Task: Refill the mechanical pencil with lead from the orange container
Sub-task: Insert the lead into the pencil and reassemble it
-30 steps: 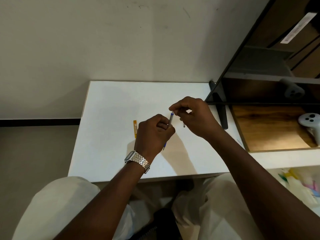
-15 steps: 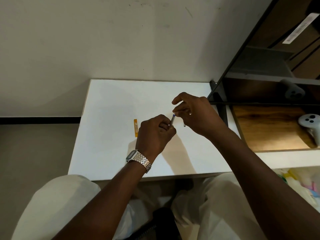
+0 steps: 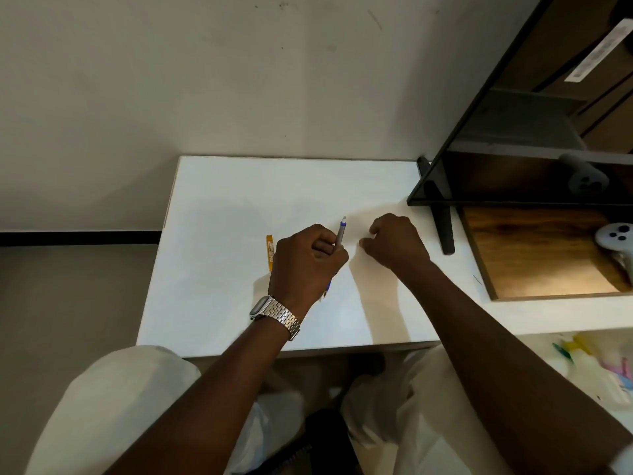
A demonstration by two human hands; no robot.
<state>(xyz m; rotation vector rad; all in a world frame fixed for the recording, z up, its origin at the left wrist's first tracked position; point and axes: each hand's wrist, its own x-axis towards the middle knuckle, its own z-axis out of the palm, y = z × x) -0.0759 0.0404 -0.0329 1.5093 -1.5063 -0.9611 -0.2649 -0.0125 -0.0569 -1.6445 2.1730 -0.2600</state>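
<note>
My left hand, with a metal watch on its wrist, is closed around the mechanical pencil. The pencil stands tilted, its top end up and its blue tip poking out below the fist. The slim orange lead container lies flat on the white table, just left of my left hand and untouched. My right hand rests low on the table right of the pencil, fingers curled, thumb and forefinger near the surface. What lies under those fingers is hidden.
A black shelf frame and its black foot bar stand at the table's right. Beyond them a wooden board carries a white controller. A thin dark sliver lies near the board's edge. My knees are under the front edge.
My right hand left the pencil's top and dropped to the table on the right, over the spot where a small dark piece lay. The left hand kept holding the pencil.
</note>
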